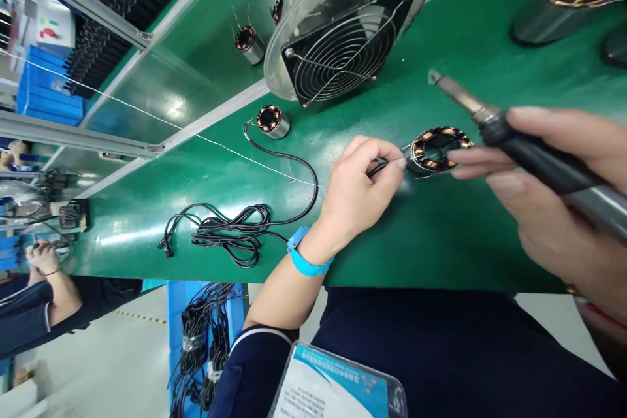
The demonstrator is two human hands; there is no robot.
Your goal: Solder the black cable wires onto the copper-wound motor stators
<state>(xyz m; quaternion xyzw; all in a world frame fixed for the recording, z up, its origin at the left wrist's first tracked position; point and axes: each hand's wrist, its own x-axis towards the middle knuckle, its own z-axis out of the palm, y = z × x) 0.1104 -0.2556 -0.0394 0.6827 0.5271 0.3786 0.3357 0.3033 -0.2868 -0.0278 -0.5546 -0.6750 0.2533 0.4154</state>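
Observation:
My left hand (365, 179) is closed in a pinch on the end of a black cable (376, 168), right beside a motor stator (437, 149) with copper windings. A thin pale strand (245, 158), which looks like solder wire, runs from the upper left to this hand. My right hand (553, 202) grips a soldering iron (533, 153) by its dark handle. The iron's tip points up and left, above the bench and apart from the stator. Two fingertips of the right hand reach the stator's right rim; whether they touch it I cannot tell.
A fan (343, 55) in a round metal duct stands behind. A smaller stator (273, 121) has a black cable attached, with a coiled power cord (230, 232) nearby. Larger stators (553, 16) stand at the far right. A blue bin (176, 313) holds cables below. Another person's hands (46, 256) are at far left.

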